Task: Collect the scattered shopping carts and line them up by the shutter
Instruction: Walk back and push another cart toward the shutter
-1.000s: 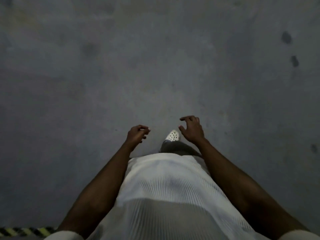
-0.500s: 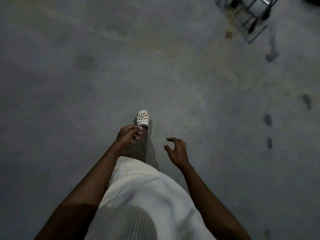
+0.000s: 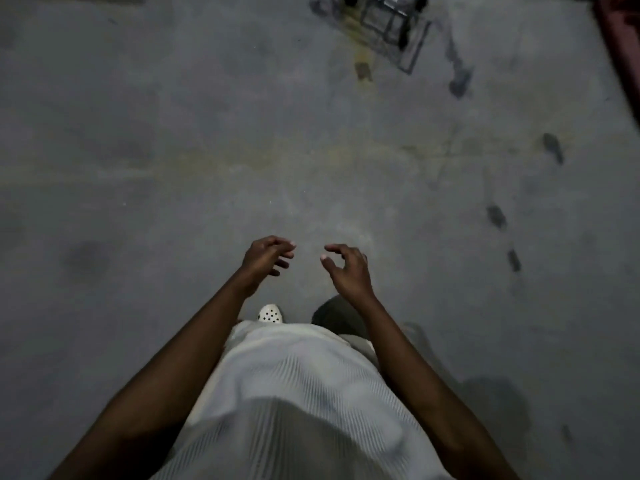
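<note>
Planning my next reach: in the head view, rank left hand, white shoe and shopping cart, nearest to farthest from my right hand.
1. left hand, beside the right hand.
2. white shoe, down on the floor.
3. shopping cart, far ahead.

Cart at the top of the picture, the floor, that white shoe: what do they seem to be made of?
Cart: probably metal, thin dark wire bars in a grid, though blurred. Floor: looks like bare concrete, matt grey, with stains and faint cracks. White shoe: likely moulded foam or rubber, smooth with round holes.
</note>
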`<act>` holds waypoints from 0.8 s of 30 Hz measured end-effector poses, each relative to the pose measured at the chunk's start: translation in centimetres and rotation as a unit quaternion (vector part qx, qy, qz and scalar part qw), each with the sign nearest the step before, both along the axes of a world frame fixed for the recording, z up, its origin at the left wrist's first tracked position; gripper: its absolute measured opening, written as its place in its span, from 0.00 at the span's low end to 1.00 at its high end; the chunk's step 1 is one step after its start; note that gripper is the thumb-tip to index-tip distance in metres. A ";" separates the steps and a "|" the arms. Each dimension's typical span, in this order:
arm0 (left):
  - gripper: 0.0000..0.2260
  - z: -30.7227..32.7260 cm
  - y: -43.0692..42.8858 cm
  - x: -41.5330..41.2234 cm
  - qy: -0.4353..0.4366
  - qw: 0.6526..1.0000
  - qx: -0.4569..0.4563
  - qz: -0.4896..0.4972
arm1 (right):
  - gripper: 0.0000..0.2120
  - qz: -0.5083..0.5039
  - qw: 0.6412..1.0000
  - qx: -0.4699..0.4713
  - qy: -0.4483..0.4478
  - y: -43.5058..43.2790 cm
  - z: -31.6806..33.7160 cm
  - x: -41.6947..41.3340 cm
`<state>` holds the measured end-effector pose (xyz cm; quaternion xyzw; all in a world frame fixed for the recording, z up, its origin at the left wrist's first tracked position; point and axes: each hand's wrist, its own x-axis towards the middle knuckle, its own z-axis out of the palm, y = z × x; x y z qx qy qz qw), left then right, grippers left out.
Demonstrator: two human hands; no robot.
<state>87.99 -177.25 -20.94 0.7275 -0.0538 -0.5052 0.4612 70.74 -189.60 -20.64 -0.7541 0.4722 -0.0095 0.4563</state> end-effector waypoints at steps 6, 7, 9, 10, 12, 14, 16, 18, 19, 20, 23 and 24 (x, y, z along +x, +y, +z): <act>0.06 -1.0 -14.5 8.7 0.010 0.999 -0.002 -0.036 | 0.11 -0.055 0.998 0.040 -0.008 -14.5 -2.3 10.1; 0.05 -1.4 -17.3 10.7 0.005 0.999 -0.002 -0.040 | 0.11 -0.057 0.997 0.042 -0.015 -17.4 -2.7 12.2; 0.07 -2.0 -23.0 15.2 -0.006 0.999 -0.001 -0.039 | 0.12 -0.032 0.997 0.058 -0.024 -23.7 -3.2 16.8; 0.08 -2.1 -25.9 17.3 -0.011 0.999 0.007 -0.032 | 0.12 -0.022 0.996 0.078 -0.024 -27.2 -3.1 19.1; 0.10 -1.6 -31.6 21.5 -0.021 1.000 0.012 -0.013 | 0.12 -0.026 0.995 0.096 -0.027 -34.1 -2.3 23.8; 0.09 -0.5 -37.0 25.5 -0.027 1.000 0.005 0.011 | 0.11 -0.033 0.996 0.080 -0.035 -40.6 -0.7 28.5; 0.08 0.7 -42.0 29.2 -0.039 0.999 -0.010 0.031 | 0.10 -0.035 0.996 0.069 -0.043 -45.9 1.0 32.8; 0.08 1.9 -46.2 32.3 -0.040 0.998 -0.018 0.045 | 0.10 -0.027 0.996 0.069 -0.051 -49.8 2.3 36.6; 0.08 2.3 -48.5 34.1 -0.039 0.998 -0.021 0.053 | 0.09 -0.019 0.996 0.068 -0.058 -51.6 2.8 38.6; 0.08 2.6 -50.9 36.0 -0.035 0.997 -0.026 0.058 | 0.09 -0.012 0.996 0.067 -0.064 -53.4 3.1 40.7; 0.06 1.9 -58.2 41.4 -0.020 0.997 -0.036 0.059 | 0.09 0.004 0.994 0.078 -0.072 -59.1 2.6 46.0; 0.07 1.5 -60.7 43.2 -0.016 0.998 -0.034 0.055 | 0.08 0.005 0.994 0.080 -0.072 -61.2 2.1 47.6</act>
